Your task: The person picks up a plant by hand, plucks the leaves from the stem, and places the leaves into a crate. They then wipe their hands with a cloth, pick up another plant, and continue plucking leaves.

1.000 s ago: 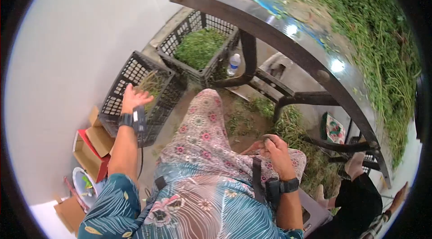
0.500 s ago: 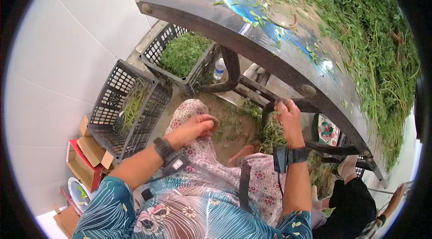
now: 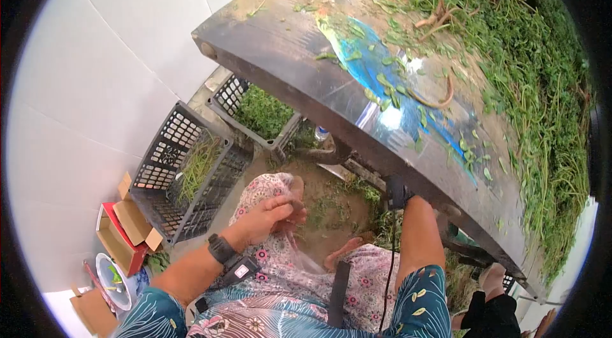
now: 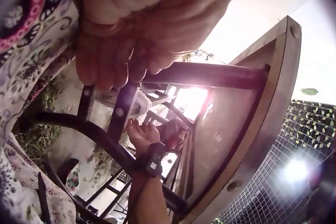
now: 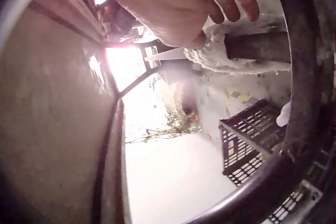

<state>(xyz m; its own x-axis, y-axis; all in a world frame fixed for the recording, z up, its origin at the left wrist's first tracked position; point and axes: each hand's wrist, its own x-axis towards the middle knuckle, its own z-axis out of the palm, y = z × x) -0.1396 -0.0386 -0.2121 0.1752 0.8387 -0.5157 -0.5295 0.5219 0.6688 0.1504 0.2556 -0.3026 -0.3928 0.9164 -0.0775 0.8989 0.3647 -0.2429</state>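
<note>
My left hand (image 3: 271, 218) hovers over the lap of the flowered pink trousers (image 3: 264, 188), close to the knee. Its fingers bend loosely, and the left wrist view shows the same hand (image 4: 142, 19) with nothing visible in it. In the head view the metal table (image 3: 280, 51) hides my right hand, which reaches beneath its edge. The left wrist view catches that right hand (image 4: 143, 136) under the tabletop, near the dark table leg, fingers spread. Seen from its own wrist, the right hand (image 5: 178, 3) has relaxed, empty fingers.
Long green stems (image 3: 542, 96) are heaped along the table's right side, with loose leaves about. Two black crates stand at left: one (image 3: 191, 210) with stems, another (image 3: 277, 142) with leafy greens. A red cardboard box (image 3: 118, 236) and a white basin (image 3: 105, 277) are beside them.
My left hand has come back from over the near crate to my lap. The right hand has risen off the lap and gone under the table edge. The view has shifted towards the tabletop.
</note>
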